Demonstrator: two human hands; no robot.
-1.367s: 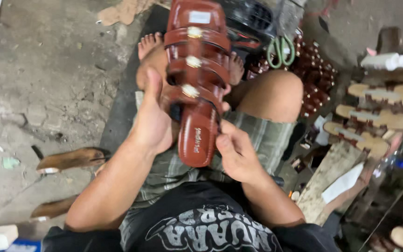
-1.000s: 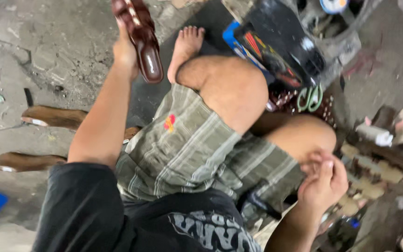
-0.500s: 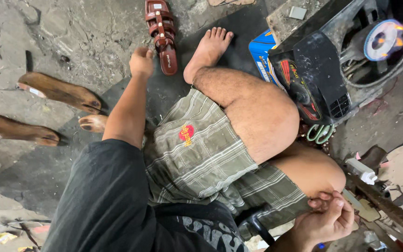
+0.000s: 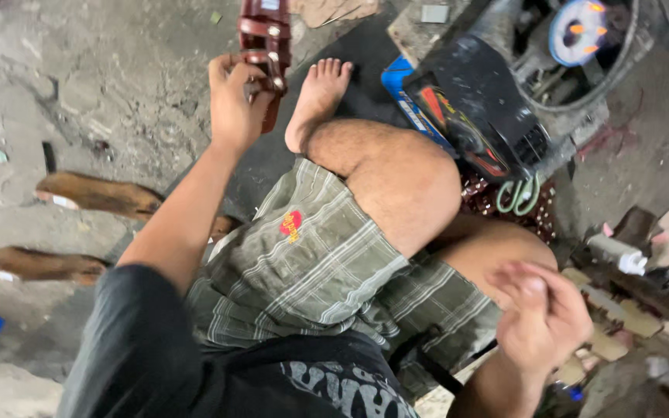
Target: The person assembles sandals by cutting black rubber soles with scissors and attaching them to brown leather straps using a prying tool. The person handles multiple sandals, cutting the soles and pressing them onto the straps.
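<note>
At the top of the frame the left hand (image 4: 235, 104) grips a brown sandal (image 4: 266, 46), its toe cut off. The blurred right hand (image 4: 543, 317), lower right, has curled fingers; whether it holds anything, I cannot tell.

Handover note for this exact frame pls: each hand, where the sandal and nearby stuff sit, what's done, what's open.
Left hand: gripping the brown strapped sandal at its near end, out on the concrete floor beside the bare foot.
Right hand: by the right knee, fingers curled; blurred, so I cannot tell whether it holds anything.
Nearby: two wooden soles at left, green scissors at right.
Done: sandal out on the floor.
Open: grip not released.
</note>
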